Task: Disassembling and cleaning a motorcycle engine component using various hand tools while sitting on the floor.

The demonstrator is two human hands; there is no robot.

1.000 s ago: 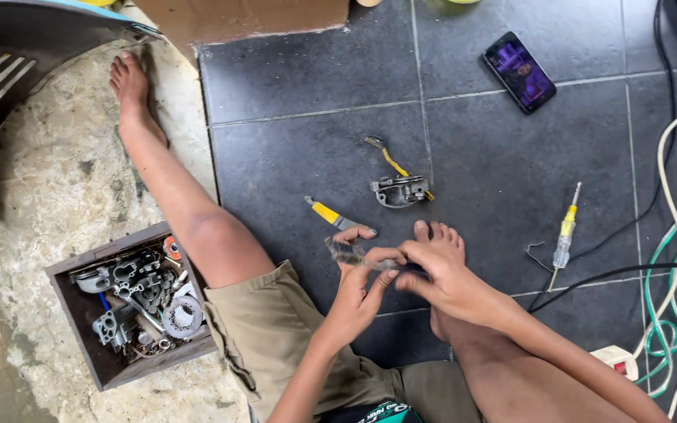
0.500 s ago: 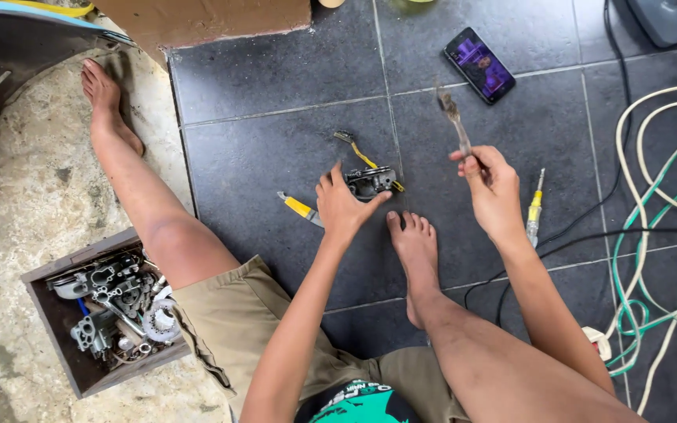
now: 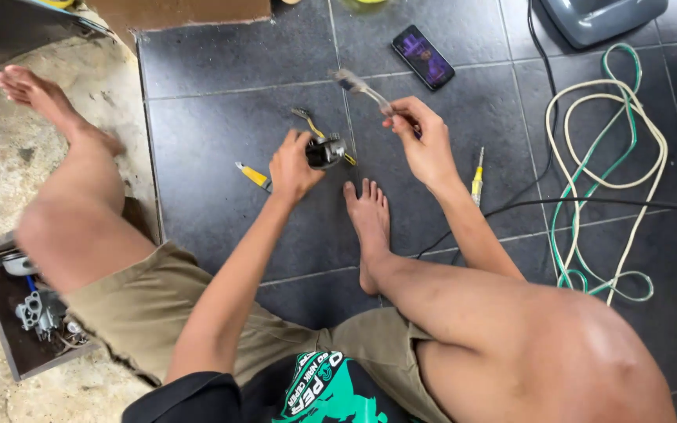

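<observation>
I sit on a dark tiled floor [image 3: 221, 141]. My left hand [image 3: 293, 166] grips a small grey metal engine part [image 3: 326, 151] resting on the floor. My right hand [image 3: 423, 142] is raised and holds a brush-like tool [image 3: 360, 88] by its handle, the bristled head pointing up and left, blurred by motion. A yellow-handled screwdriver [image 3: 253, 175] lies just left of my left hand. Another yellow-handled tool [image 3: 311, 124] pokes out behind the metal part. My bare right foot [image 3: 370, 223] rests just below the part.
A phone [image 3: 423, 56] lies on the tiles behind my right hand. A yellow test screwdriver [image 3: 477, 178] lies right of my right wrist. Coiled green and white cable [image 3: 605, 172] sits at right. A wooden box [image 3: 5, 345] of metal parts stands at left on rough concrete.
My left hand has closed on the metal part on the floor. My right hand has lifted the brush-like tool and swung it toward the part. The view has moved in closer.
</observation>
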